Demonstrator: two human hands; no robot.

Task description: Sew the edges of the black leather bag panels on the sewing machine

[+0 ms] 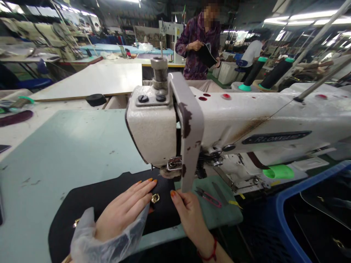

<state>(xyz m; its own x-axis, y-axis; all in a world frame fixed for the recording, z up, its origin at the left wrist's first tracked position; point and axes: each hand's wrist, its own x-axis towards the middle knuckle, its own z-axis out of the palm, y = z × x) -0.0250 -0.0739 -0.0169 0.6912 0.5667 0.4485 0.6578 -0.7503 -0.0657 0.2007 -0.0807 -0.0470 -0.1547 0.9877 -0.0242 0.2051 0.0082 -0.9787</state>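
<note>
A black leather-like panel (109,197) with brass-coloured metal fittings lies on the pale green work surface, its far edge beneath the head of a sewing machine (153,124). My left hand (126,208) rests flat on the panel, fingers stretched out together, with a clear plastic cover around the wrist. Just beyond its fingers is a gold fitting (155,198). At the panel's right edge, my right hand (189,212) is closed, thumb on top and the other fingers curled, beside the grey lever (189,146) of the machine. The needle area is mostly hidden behind the machine head.
Pink-handled thread snips (210,197) lie right of my right hand. A blue plastic basket (285,212) holding black pieces stands at the lower right. Thread cones (276,73) rise behind the machine. Across the table a person (199,44) holds a black piece.
</note>
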